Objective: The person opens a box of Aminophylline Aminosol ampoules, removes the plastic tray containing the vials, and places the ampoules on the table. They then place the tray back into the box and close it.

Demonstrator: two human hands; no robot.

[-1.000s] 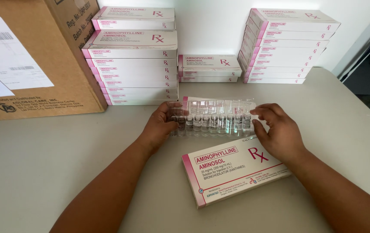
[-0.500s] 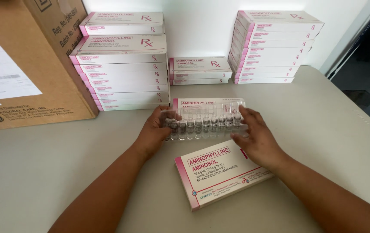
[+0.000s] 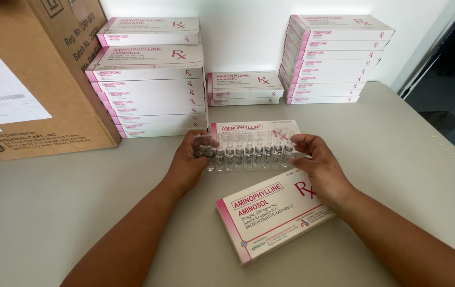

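A clear plastic tray [image 3: 248, 151] with a row of several small glass ampoules is held a little above the table. My left hand [image 3: 190, 159] grips its left end and my right hand [image 3: 317, 162] grips its right end. Right behind the tray lies a white and pink box [image 3: 251, 127], partly hidden by it. Another flat white and pink medicine box [image 3: 270, 212] lies on the table in front of my hands, turned slightly, under my right wrist.
Stacks of the same white and pink boxes stand along the wall: a tall one at back left [image 3: 147, 79], a low one in the middle [image 3: 244, 87], another tall one at back right [image 3: 333, 58]. A large brown carton [image 3: 31, 79] stands at left. The table edge [image 3: 450, 154] runs along the right.
My right hand has shifted from the tray's front edge to grip its right end. The tray now sits a little lower and more level. The view has barely shifted.
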